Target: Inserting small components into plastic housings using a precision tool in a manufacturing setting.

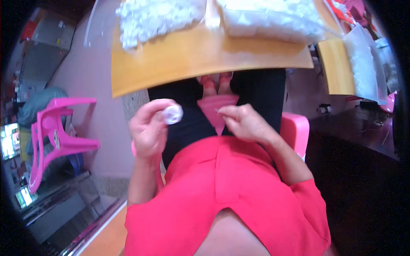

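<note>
Between the thumb and fingers of my left hand point(149, 128) is a small round white plastic piece point(173, 114), held up over my lap. My right hand point(245, 122) is pinched closed on a tiny pale piece point(218, 111), too small to name. The two hands are apart, both raised short of the table's near edge. Beyond them on the table lie a heap of small white pieces point(158, 19) at the left and a clear bag of white pieces point(269, 21) at the right.
The wooden table point(205, 57) crosses the far side. Pink chair parts point(295, 133) flank me, and a pink plastic chair point(55, 132) lies to the left. At the far right, another bag of white pieces point(363, 64) rests by a wooden surface point(335, 68).
</note>
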